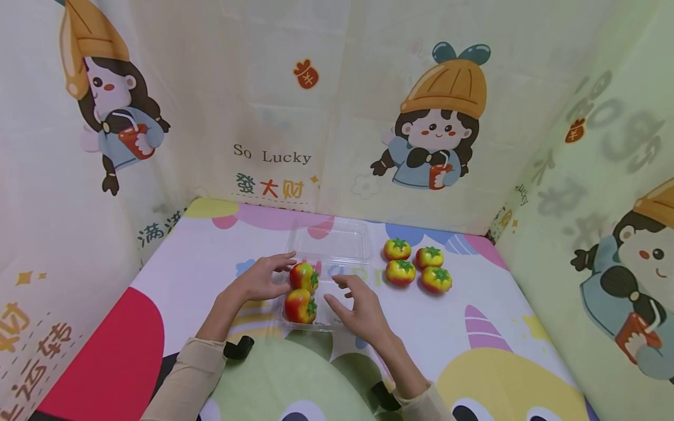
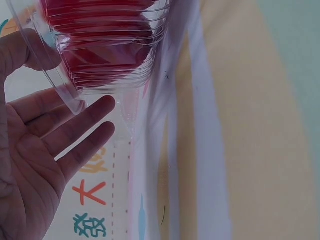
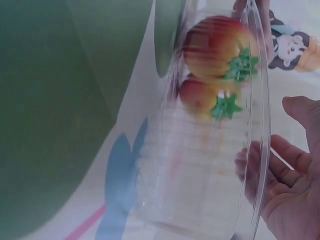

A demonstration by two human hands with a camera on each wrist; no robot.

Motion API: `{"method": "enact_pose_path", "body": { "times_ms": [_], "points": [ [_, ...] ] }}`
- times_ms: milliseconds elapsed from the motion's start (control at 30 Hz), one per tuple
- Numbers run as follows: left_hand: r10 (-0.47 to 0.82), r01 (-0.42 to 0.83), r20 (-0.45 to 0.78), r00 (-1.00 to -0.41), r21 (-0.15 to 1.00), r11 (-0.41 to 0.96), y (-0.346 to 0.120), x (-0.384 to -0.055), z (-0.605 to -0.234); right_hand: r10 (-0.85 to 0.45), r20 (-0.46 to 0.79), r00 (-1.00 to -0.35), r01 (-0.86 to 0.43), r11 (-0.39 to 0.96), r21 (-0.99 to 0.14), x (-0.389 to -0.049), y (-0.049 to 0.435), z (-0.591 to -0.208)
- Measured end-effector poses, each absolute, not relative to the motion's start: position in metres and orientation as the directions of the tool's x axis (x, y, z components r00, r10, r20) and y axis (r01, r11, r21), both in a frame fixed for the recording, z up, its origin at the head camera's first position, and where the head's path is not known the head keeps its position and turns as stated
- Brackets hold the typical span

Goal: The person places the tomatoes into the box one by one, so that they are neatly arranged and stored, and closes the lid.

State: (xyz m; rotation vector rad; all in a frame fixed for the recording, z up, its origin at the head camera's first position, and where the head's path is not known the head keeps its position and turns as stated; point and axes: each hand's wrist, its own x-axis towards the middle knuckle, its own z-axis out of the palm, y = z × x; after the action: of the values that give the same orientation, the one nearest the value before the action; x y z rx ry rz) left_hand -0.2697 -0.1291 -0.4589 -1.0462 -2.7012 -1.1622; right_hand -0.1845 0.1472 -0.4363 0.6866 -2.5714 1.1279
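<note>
A clear plastic clamshell box (image 1: 329, 318) lies with its lid (image 1: 330, 241) folded back. Two red-and-yellow toy fruits with green leafy caps, a nearer one (image 1: 299, 306) and a farther one (image 1: 303, 277), sit on the left side of its base. My left hand (image 1: 263, 279) is beside the box's left wall, thumb and fingertips right at the rim, fingers loosely spread in the left wrist view. Over the right side of the base hovers my right hand (image 1: 362, 307), thumb and fingers apart with nothing between them. The right wrist view has its fingers (image 3: 287, 172) beside the rim.
Several matching toy fruits (image 1: 400, 272) stand grouped to the right of the box. A printed cloth (image 1: 200, 275) covers the table, and patterned cloth walls (image 1: 347, 117) rise at the back and both sides. Black straps (image 1: 239, 348) show at the wrists.
</note>
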Motion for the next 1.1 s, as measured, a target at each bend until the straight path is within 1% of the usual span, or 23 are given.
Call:
{"method": "enact_pose_path", "body": {
  "times_ms": [100, 533, 767, 1100],
  "points": [
    [0.572, 0.585, 0.265, -0.776, 0.640, 0.498, -0.129, -0.270, -0.459, -0.306, 0.424, -0.852, -0.519, 0.595, -0.614, -0.186, 0.152, -0.436],
    [0.575, 0.582, 0.261, -0.775, 0.649, 0.490, -0.129, -0.269, -0.459, -0.203, 0.427, -0.881, -0.452, 0.625, -0.636, -0.192, 0.171, -0.436],
    [0.577, 0.585, 0.259, -0.775, 0.640, 0.498, -0.130, -0.269, -0.459, -0.166, 0.442, -0.882, -0.438, 0.636, -0.635, -0.194, 0.180, -0.434],
    [0.569, 0.567, 0.249, -0.784, 0.663, 0.490, -0.129, -0.269, -0.460, -0.104, 0.424, -0.900, -0.390, 0.626, -0.675, -0.200, 0.193, -0.430]
  ]
}}
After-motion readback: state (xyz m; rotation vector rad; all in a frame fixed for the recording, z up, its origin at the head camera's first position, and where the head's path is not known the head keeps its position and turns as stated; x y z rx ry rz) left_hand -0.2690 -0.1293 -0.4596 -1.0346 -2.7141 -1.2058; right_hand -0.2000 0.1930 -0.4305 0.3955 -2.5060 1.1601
